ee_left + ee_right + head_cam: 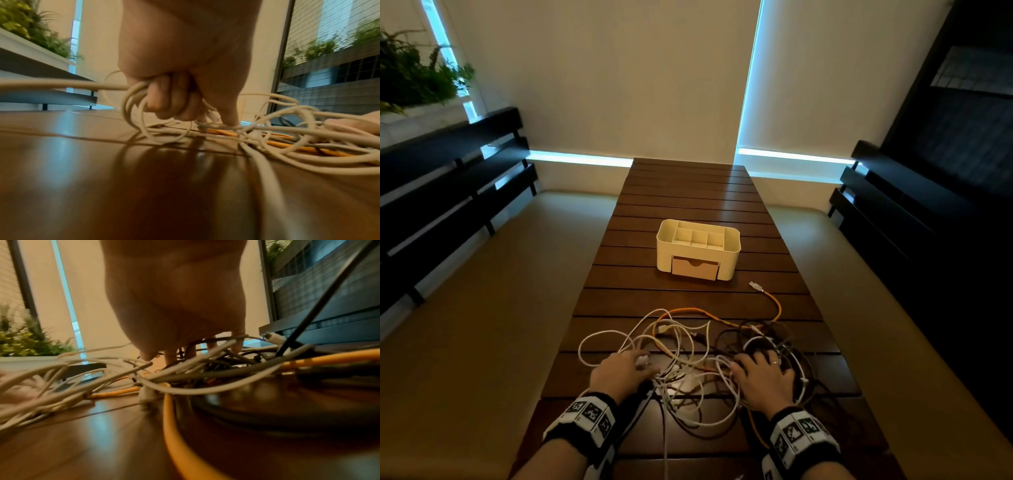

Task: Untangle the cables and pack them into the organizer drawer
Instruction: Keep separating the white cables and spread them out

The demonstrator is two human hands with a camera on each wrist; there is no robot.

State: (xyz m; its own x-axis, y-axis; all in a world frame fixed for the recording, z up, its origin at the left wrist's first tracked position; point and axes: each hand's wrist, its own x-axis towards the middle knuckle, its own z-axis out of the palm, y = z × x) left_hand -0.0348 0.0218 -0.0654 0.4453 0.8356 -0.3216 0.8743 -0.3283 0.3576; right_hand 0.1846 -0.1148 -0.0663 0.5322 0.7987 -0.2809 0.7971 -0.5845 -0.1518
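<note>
Near edge of the desk (688, 205): both hands rest on the tangle of cables (688, 356). The left hand (619, 371) has its fingers (164, 100) curled round several loops of white cable (133, 104) (seen most clearly in the left wrist view). The right hand (763, 380) lies palm down on the dark cables (774, 339), fingers spread and reaching down among the strands; whether it grips any cannot be told. An orange cable (774, 301) runs out of the tangle toward the right edge, ending in a plug (755, 286). Farther off, at mid-desk, stands the cream organizer (698, 248), its drawer (695, 269) facing the near edge and closed.
</note>
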